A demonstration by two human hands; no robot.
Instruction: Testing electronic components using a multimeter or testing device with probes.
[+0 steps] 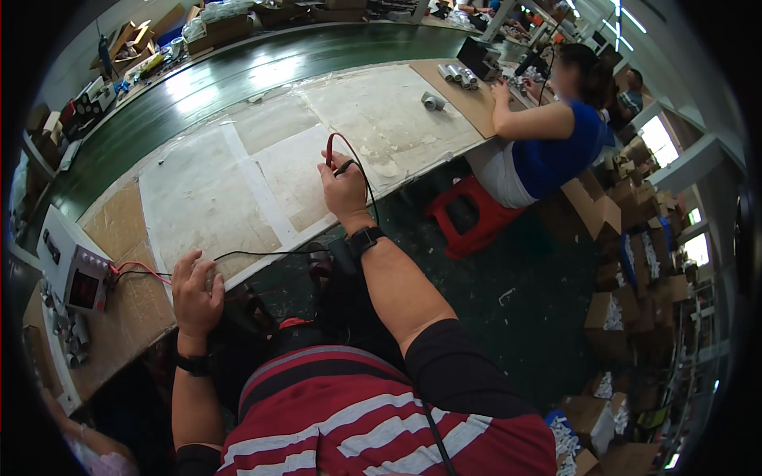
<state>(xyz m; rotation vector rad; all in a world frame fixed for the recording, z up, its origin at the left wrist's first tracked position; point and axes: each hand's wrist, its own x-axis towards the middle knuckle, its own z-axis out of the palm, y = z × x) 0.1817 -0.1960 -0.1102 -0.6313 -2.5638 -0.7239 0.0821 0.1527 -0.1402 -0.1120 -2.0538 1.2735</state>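
My right hand is raised over the front part of the bench, its fingers closed round the ends of a red and a black test lead. The leads loop up above the fingers, and the black one hangs down past my wrist. My left hand rests at the bench's front edge with its fingers stretched out and holds nothing I can see. Beside it, red and black wires run from a grey bench power supply with a small display. The black wire passes behind my left fingers toward the right.
The bench's worn white top curves ahead of me, with a green conveyor belt behind it. A small grey metal cylindrical part lies at the far right. Several metal cylinders lie near a co-worker seated on a red stool. More grey parts sit beside the power supply.
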